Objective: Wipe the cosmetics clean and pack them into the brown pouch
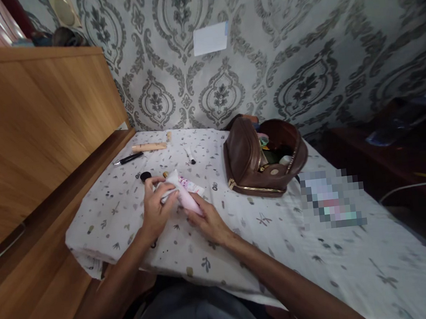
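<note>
In the head view, my right hand (pixel 209 222) is closed around the lower end of a pale pink tube (pixel 188 202), which slants up and to the left. My left hand (pixel 156 206) pinches a crumpled white wipe (pixel 172 180) against the tube's upper end, partly covering it. Just behind the tube lies a white packet with a pink and purple print (pixel 191 184), half hidden by my hands. A round black lid or pot (pixel 145 176) sits right beyond my left fingers.
An unzipped brown cosmetic bag (pixel 253 163), full of small items, stands right of my hands. Farther back lie a beige tube (pixel 150 147), a black pen-like stick (pixel 130 158) and a small black-capped white tube (pixel 191 156). A wooden panel (pixel 39 101) borders the left side; patterned wallpaper rises behind.
</note>
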A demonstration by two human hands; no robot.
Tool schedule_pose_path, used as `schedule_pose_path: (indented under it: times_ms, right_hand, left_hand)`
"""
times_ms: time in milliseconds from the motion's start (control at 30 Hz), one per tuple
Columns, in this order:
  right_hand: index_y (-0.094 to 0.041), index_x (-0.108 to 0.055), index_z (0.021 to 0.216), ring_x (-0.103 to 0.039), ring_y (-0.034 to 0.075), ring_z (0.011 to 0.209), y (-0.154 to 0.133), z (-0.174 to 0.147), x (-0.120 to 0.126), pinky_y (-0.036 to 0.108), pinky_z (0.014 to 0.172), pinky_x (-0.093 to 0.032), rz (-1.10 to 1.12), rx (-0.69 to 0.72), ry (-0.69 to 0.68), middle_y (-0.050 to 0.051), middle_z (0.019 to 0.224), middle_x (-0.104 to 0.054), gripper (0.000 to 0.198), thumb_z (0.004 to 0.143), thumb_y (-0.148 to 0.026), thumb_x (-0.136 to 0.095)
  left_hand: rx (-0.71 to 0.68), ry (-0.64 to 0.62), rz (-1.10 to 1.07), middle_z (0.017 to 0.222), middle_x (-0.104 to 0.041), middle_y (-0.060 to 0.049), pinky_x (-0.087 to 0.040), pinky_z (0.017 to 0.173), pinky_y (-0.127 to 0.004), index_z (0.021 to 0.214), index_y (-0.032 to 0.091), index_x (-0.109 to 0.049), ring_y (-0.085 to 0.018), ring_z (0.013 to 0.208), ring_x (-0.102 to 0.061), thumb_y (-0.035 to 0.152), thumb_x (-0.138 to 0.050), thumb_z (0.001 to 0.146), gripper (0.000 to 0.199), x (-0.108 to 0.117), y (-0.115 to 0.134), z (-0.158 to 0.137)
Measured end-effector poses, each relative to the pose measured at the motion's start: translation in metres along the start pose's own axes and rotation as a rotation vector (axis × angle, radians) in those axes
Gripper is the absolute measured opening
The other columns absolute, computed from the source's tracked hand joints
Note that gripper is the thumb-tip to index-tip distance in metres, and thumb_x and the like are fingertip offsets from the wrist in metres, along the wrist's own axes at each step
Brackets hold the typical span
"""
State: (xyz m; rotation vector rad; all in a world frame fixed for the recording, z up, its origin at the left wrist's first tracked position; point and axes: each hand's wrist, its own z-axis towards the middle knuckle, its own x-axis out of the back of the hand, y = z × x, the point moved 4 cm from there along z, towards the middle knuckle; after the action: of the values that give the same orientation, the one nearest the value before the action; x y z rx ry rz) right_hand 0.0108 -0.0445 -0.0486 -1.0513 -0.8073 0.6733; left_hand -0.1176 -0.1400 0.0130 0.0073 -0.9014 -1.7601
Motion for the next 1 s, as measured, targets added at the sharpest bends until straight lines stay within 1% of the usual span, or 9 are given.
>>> schedule_pose_path:
  times_ms: [100, 200, 300, 433, 533, 600, 667, 800, 1000]
  right_hand:
    - [-0.018, -0.055, 0.134, -0.064, 0.023, 0.089, -0.002, -0.001, 0.001, 0.037, 0.082, -0.053, -0.097, 0.109, 0.015, 0.010, 0.113, -0.068, 0.044, 0.092, -0.035, -0.056]
    - [-0.016, -0.054, 0.136, -0.062, 0.028, 0.112, 0.000, -0.002, -0.002, 0.044, 0.100, -0.048, -0.143, 0.178, -0.022, 0.014, 0.130, -0.064, 0.046, 0.093, -0.031, -0.056]
    - [-0.018, -0.053, 0.138, -0.059, 0.029, 0.120, 0.003, -0.002, -0.003, 0.046, 0.105, -0.044, -0.158, 0.217, -0.042, 0.015, 0.136, -0.061, 0.047, 0.093, -0.030, -0.056]
    - [-0.018, -0.054, 0.135, -0.061, 0.027, 0.115, -0.003, -0.003, -0.002, 0.043, 0.101, -0.047, -0.120, 0.210, -0.065, 0.013, 0.132, -0.063, 0.044, 0.094, -0.034, -0.056]
    - [-0.018, -0.057, 0.129, -0.064, 0.021, 0.089, -0.007, -0.002, -0.003, 0.033, 0.080, -0.052, -0.003, 0.111, -0.093, 0.009, 0.109, -0.068, 0.041, 0.095, -0.041, -0.055]
    - [-0.018, -0.058, 0.127, -0.059, 0.015, 0.068, -0.007, -0.001, -0.004, 0.028, 0.064, -0.050, 0.114, 0.020, -0.111, 0.004, 0.091, -0.065, 0.044, 0.094, -0.047, -0.056]
    - [-0.017, -0.058, 0.125, -0.053, 0.012, 0.058, -0.005, -0.001, -0.005, 0.025, 0.056, -0.045, 0.236, -0.053, -0.120, 0.000, 0.080, -0.060, 0.047, 0.092, -0.050, -0.058]
    - [-0.017, -0.059, 0.119, -0.052, 0.011, 0.055, -0.001, 0.000, -0.008, 0.024, 0.053, -0.044, 0.406, -0.145, -0.111, -0.003, 0.068, -0.057, 0.051, 0.087, -0.055, -0.065]
    - [-0.018, -0.061, 0.109, -0.055, 0.010, 0.050, 0.001, -0.002, -0.013, 0.022, 0.048, -0.045, 0.636, -0.274, -0.135, -0.003, 0.067, -0.062, 0.049, 0.081, -0.056, -0.071]
  left_hand:
    - [-0.029, -0.086, 0.050, 0.113, -0.058, -0.009, -0.045, 0.099, -0.037, 0.099, 0.020, -0.065, -0.022, 0.111, -0.057, 0.032, -0.057, 0.093, 0.016, -0.004, 0.004, 0.001]
    - [0.095, -0.120, 0.034, 0.092, -0.064, -0.003, -0.048, 0.085, -0.031, 0.096, 0.020, -0.061, -0.018, 0.090, -0.062, 0.034, -0.056, 0.093, 0.015, -0.005, 0.000, 0.008]
    - [0.257, -0.087, -0.088, 0.074, -0.060, 0.002, -0.046, 0.070, -0.026, 0.084, 0.021, -0.057, -0.015, 0.072, -0.058, 0.038, -0.054, 0.092, 0.020, -0.004, -0.007, 0.015]
    - [0.532, -0.008, -0.444, 0.066, -0.051, 0.005, -0.040, 0.055, -0.022, 0.078, 0.021, -0.052, -0.011, 0.057, -0.049, 0.046, -0.057, 0.088, 0.027, -0.013, -0.020, 0.018]
    - [0.721, 0.132, -0.630, 0.065, -0.048, 0.006, -0.037, 0.051, -0.021, 0.075, 0.022, -0.048, -0.010, 0.053, -0.044, 0.048, -0.062, 0.083, 0.031, -0.019, -0.026, 0.012]
    - [0.687, 0.187, -0.609, 0.066, -0.048, 0.005, -0.039, 0.054, -0.021, 0.074, 0.022, -0.048, -0.011, 0.057, -0.045, 0.049, -0.060, 0.085, 0.032, -0.019, -0.023, 0.010]
    - [0.554, 0.164, -0.503, 0.068, -0.049, 0.004, -0.040, 0.058, -0.022, 0.074, 0.022, -0.049, -0.012, 0.062, -0.046, 0.051, -0.052, 0.092, 0.034, -0.015, -0.015, 0.009]
    - [0.312, 0.047, -0.295, 0.077, -0.055, 0.001, -0.044, 0.068, -0.025, 0.088, 0.021, -0.055, -0.015, 0.071, -0.051, 0.048, -0.041, 0.099, 0.032, -0.007, -0.004, 0.008]
    - [0.077, -0.077, -0.143, 0.105, -0.066, -0.007, -0.047, 0.086, -0.032, 0.113, 0.019, -0.060, -0.020, 0.094, -0.061, 0.044, -0.044, 0.098, 0.033, 0.000, -0.007, 0.006]
